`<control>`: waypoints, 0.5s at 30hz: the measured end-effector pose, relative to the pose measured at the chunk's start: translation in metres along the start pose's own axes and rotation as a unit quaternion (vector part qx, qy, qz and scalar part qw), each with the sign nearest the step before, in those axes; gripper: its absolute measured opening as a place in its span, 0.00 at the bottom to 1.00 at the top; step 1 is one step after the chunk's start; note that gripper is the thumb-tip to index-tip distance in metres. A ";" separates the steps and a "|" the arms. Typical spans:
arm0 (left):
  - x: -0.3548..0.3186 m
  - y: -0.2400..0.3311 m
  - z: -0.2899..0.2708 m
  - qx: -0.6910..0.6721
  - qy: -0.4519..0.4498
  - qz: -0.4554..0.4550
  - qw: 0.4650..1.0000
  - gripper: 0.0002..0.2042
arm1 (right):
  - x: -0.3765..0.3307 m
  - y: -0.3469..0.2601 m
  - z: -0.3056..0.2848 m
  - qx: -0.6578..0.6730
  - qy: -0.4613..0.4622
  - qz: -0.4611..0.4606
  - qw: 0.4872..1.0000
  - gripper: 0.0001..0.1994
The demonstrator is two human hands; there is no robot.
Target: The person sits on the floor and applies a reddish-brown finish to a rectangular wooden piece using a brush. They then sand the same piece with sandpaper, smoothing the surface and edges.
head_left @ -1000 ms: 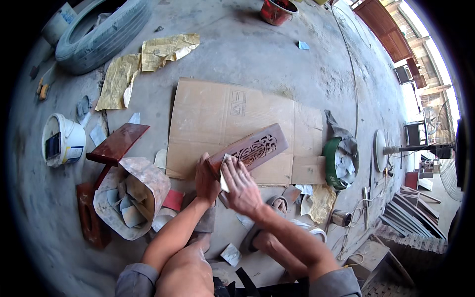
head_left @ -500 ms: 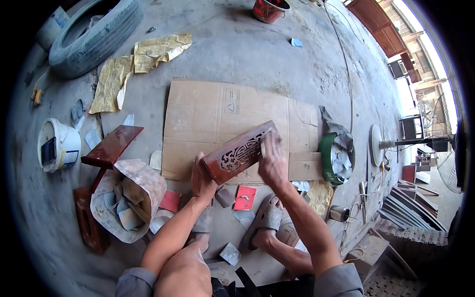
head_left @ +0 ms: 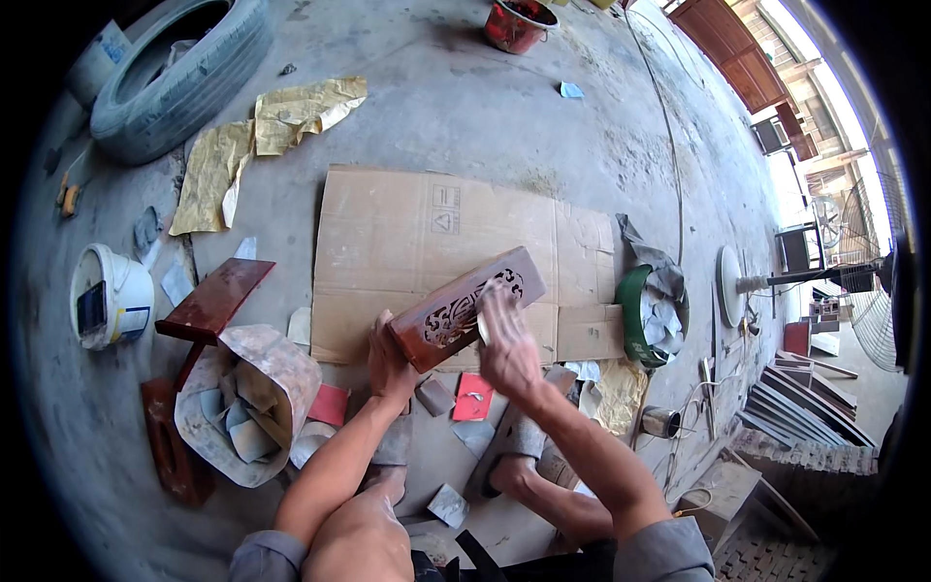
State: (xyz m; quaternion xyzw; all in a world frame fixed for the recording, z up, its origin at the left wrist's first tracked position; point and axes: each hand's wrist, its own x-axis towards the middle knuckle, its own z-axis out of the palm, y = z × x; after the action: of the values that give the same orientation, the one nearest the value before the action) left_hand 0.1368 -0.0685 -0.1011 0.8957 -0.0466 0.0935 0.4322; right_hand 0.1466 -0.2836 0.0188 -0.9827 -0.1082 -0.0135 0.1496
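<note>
A reddish-brown carved wooden box point(head_left: 514, 267) with an openwork panel is held at a slant over the near part of a flat cardboard sheet point(head_left: 373, 252). My left hand point(head_left: 390, 364) is closed round its lower left end. Against the carved face lies my right hand point(head_left: 509, 344), its fingers blurred by motion and closed on a small pale piece of sandpaper point(head_left: 483, 328). Most of that piece is hidden under the palm. Pale dust coats part of the wood. Below the box are a small brown block point(head_left: 434, 396) and a red square sheet point(head_left: 472, 397).
To the left, a bag of scraps point(head_left: 302, 388) stands beside a dark red wooden piece point(head_left: 218, 299) and a white bucket point(head_left: 131, 281). A green basket point(head_left: 633, 315) with paper scraps is at right. Farther off are a tyre point(head_left: 238, 82), a red bucket point(head_left: 509, 37) and a fan point(head_left: 878, 272).
My right hand has slid left and toward me along the carved face, baring the box's far right end. The box has shifted slightly left and nearer; my left hand keeps its grip.
</note>
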 end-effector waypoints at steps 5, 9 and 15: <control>-0.001 0.003 0.000 0.007 -0.015 0.002 1.000 0.37 | 0.001 0.016 0.002 -0.018 0.002 0.056 0.998 0.38; 0.001 0.002 0.001 0.004 0.012 0.007 1.000 0.37 | -0.006 0.017 -0.009 -0.030 0.014 0.058 0.998 0.36; 0.005 0.009 -0.008 0.009 -0.039 -0.027 0.999 0.36 | -0.027 -0.045 0.001 0.082 -0.027 -0.089 0.992 0.39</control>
State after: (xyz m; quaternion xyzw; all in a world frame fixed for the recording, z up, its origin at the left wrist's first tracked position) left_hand 0.1394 -0.0683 -0.0880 0.9036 -0.0382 0.0471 0.4240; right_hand 0.1101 -0.2469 0.0296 -0.9537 -0.1995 0.0085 0.2248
